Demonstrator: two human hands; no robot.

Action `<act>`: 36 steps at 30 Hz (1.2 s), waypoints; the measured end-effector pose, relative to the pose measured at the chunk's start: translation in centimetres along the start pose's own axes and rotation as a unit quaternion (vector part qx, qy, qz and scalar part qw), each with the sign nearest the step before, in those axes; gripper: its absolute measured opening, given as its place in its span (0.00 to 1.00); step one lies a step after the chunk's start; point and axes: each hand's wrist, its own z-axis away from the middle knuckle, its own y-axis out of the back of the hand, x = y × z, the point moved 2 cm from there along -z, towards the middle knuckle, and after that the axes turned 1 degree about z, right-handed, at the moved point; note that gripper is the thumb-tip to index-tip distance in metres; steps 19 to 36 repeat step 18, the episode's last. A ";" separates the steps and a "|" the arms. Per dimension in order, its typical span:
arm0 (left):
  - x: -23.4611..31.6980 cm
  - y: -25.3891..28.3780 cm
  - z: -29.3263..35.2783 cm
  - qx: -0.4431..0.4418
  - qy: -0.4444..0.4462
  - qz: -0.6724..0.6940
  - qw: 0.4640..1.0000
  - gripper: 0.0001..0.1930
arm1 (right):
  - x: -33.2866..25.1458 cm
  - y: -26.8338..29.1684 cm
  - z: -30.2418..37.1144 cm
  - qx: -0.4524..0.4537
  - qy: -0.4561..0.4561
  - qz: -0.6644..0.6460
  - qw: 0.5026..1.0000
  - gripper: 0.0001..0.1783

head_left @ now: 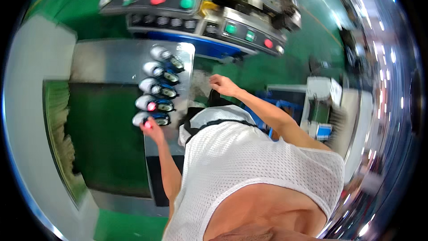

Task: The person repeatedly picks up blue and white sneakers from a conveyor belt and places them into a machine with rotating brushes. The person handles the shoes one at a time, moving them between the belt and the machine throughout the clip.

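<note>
I am looking straight down over my own chest, covered by a white mesh vest (249, 160), at a metal machine panel (111, 58) below me. My left hand (149, 127) reaches forward to a column of five round control knobs (156, 87) that runs along the panel's right edge — the fingers are bunched close against the lowest knob (149, 118), touching it, though blur hides whether they actually pinch it. A small red light glows at my fingertips and another on the knob just above. The knobs sit in a row at the edge, which I judge keeps them within easy reach from where I stand. My right hand (223, 85) is lifted out to the side, well apart from the knobs, loosely curled and holding nothing that I can make out. Left of the knobs lies a dark green recessed bed (102, 138) framed in metal. Beyond the panel stand angled control bars with red and green push buttons (171, 1). Green floor (321, 35) opens to the right — the only free room — with a blue and white cart (318, 107) near my right elbow.
</note>
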 end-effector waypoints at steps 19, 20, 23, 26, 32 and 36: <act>-1.8 5.5 3.5 -0.168 -0.138 -0.322 0.922 0.33 | 25.7 4.7 24.9 0.272 -0.150 -0.316 0.896 0.22; -1.8 5.5 3.5 -0.168 -0.138 -0.322 0.922 0.33 | 25.7 4.7 24.9 0.272 -0.150 -0.316 0.896 0.22; -1.8 5.5 3.5 -0.168 -0.138 -0.322 0.922 0.33 | 25.7 4.7 24.9 0.272 -0.150 -0.316 0.896 0.22; -1.8 5.5 3.5 -0.168 -0.138 -0.322 0.922 0.33 | 25.7 4.7 24.9 0.272 -0.150 -0.316 0.896 0.22; -1.8 5.5 3.5 -0.168 -0.138 -0.322 0.922 0.33 | 25.7 4.7 24.9 0.272 -0.150 -0.316 0.896 0.22; -1.8 5.5 3.5 -0.168 -0.138 -0.322 0.922 0.33 | 25.7 4.7 24.9 0.272 -0.150 -0.316 0.896 0.22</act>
